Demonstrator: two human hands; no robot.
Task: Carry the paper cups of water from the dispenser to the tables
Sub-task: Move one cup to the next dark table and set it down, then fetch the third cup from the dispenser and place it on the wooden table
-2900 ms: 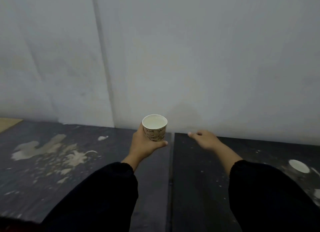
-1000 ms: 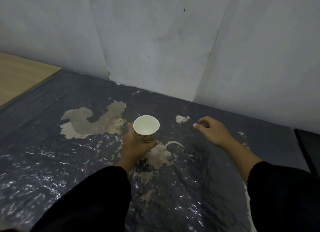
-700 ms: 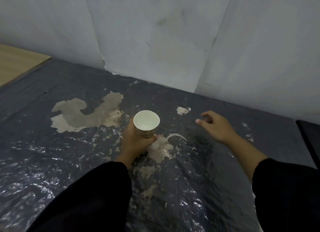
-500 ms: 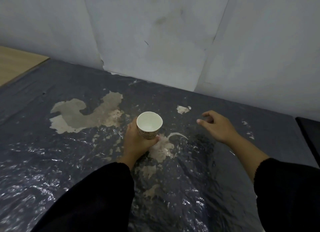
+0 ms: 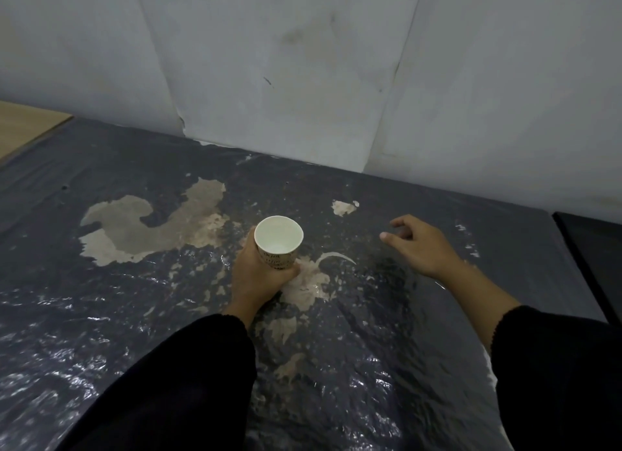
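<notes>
A dark counter (image 5: 101, 316) covered in wrinkled, glossy plastic film is seen from above, with large tan patches (image 5: 151, 225) where the dark surface is worn or peeled, mostly to the left and centre. A white wall (image 5: 303, 63) with vertical seams and a few scuff marks closes off the far side. A light wooden surface (image 5: 23, 124) is visible at the far left, and a separate black surface (image 5: 595, 255) at the right edge, split from the counter by a narrow gap. Nothing is seen lying between the hands or in front of the cup.

The paper cup (image 5: 278, 242) is located near the middle of the counter, just right of the large tan patch. It is white inside, pale outside with dark printed lettering (text too small to be read). It is held upright, long axis vertical, mouth up toward the camera; whether its base touches the counter cannot be told. Water level is hard to make out.

The left hand (image 5: 259, 275) is wrapped around the cup's side from the near-left, thumb at the near-right. The right hand (image 5: 417, 245) is loosely open with fingers curled, holding nothing, well apart to the right of the cup. Black sleeves (image 5: 188, 383) are worn on both arms.
</notes>
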